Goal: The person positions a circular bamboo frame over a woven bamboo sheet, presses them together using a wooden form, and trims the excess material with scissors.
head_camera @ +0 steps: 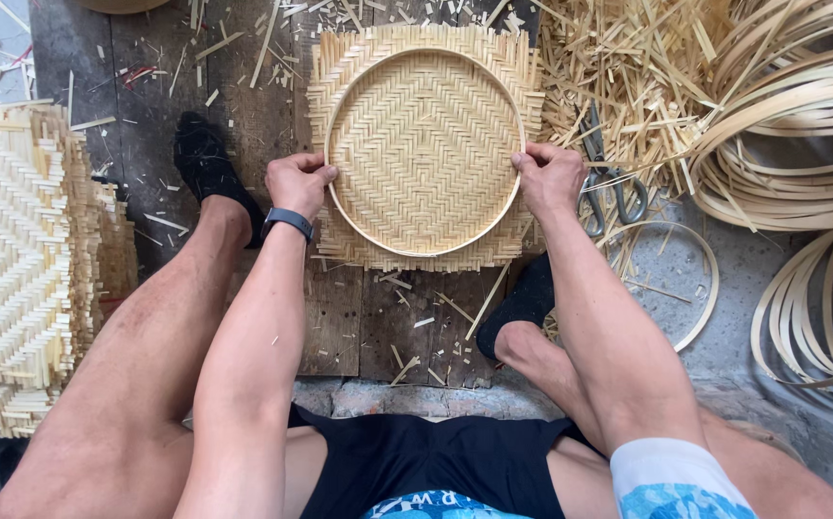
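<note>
Two hands, left hand (298, 183) and right hand (549, 176), clamp a round bamboo hoop (340, 115). It presses a square herringbone-woven mat (424, 144) on rough wooden planks (359, 317).

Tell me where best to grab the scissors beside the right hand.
Probably by the looped handles of the scissors, coming from above: they lie flat on the floor with the loops bare, while the blades run up under the loose strips.

I see soft, even daylight across my view, bright and without glare. Shadows are faint: a mild one lies under the woven mat (424, 144) and beside the bamboo hoops (801, 144) at right. Focus is sharp at the centre; straight lines bow slightly toward the frame edges.
</note>
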